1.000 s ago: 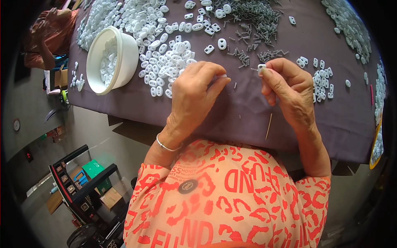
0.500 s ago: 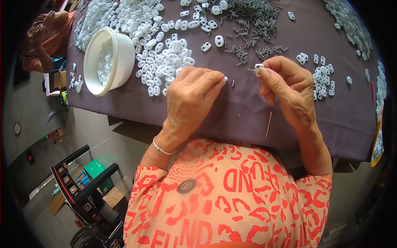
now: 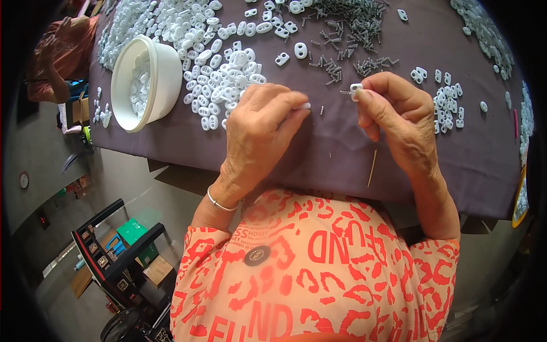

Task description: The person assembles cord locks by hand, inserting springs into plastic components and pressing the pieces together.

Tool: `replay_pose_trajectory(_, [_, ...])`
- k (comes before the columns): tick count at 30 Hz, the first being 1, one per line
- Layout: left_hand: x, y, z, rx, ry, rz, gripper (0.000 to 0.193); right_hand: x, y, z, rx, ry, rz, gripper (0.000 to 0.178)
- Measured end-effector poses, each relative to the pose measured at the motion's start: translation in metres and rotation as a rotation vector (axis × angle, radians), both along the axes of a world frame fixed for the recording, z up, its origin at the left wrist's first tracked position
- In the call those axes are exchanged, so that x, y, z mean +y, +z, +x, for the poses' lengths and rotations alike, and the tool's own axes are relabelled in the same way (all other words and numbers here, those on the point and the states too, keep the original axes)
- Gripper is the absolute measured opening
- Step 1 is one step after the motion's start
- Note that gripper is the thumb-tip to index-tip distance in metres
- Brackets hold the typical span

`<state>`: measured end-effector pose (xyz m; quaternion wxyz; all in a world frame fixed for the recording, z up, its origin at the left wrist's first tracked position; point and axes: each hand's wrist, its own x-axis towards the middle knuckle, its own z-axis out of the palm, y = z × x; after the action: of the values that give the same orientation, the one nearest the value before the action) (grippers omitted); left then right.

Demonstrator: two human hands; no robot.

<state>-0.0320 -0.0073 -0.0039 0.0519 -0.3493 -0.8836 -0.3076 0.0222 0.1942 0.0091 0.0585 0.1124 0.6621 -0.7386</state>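
Note:
Between the thumb and fingers of my right hand [image 3: 403, 117] is a white two-hole cord lock piece [image 3: 356, 89]. A small metal spring [image 3: 345, 92] juts from its left side. My left hand [image 3: 257, 126] pinches a small white plastic piece [image 3: 306, 106], mostly covered by the fingertips, so its exact shape is hidden. The two hands are apart, both over the cloth-covered table. A single loose spring [image 3: 321, 110] lies between them. Beside my left hand spreads a heap of white oval two-hole pieces [image 3: 219, 80]. Smaller white cord lock pieces [image 3: 449, 102] are grouped right of my right hand.
A tilted white tub [image 3: 165, 80] with white pieces stands at the left. Springs are heaped [image 3: 362, 28] at the far middle. A thin wooden stick [image 3: 372, 169] lies near the front edge. More pieces [image 3: 484, 31] pile up at far right. Another person [image 3: 57, 62] is at far left.
My left fingers have shifted a little, and more of the small white piece shows at their tips. My right hand keeps its hold on the cord lock piece. The view has shifted slightly.

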Motion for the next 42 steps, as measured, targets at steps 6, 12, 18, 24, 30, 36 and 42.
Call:
replay_pose_trajectory(6, [0.005,0.014,0.003,-0.486,0.108,0.320,0.014,0.000,0.002,0.000,0.014,-0.006,-0.028,0.012])
replay_pose_trajectory(12, [0.002,0.014,-0.002,-1.489,0.228,0.907,0.014,0.000,0.004,0.002,0.004,0.032,-0.009,0.012])
replay_pose_trajectory(18, [0.009,0.015,0.006,-1.565,0.226,0.966,0.009,-0.002,0.004,0.005,0.029,0.075,-0.031,0.012])
replay_pose_trajectory(24, [0.010,0.013,0.008,-1.589,0.185,0.948,0.012,-0.001,0.002,0.005,0.047,0.085,0.001,0.013])
replay_pose_trajectory(30, [0.011,0.010,0.009,-1.604,0.194,0.963,0.012,-0.001,0.000,0.005,0.067,0.118,0.087,0.012])
replay_pose_trajectory(36, [0.013,0.008,0.010,-1.539,0.190,0.913,0.011,0.001,-0.001,0.005,0.056,0.129,0.122,0.012])
replay_pose_trajectory(42, [0.010,0.006,0.011,-1.537,0.195,0.924,0.012,-0.001,-0.003,0.005,0.049,0.131,0.132,0.013])
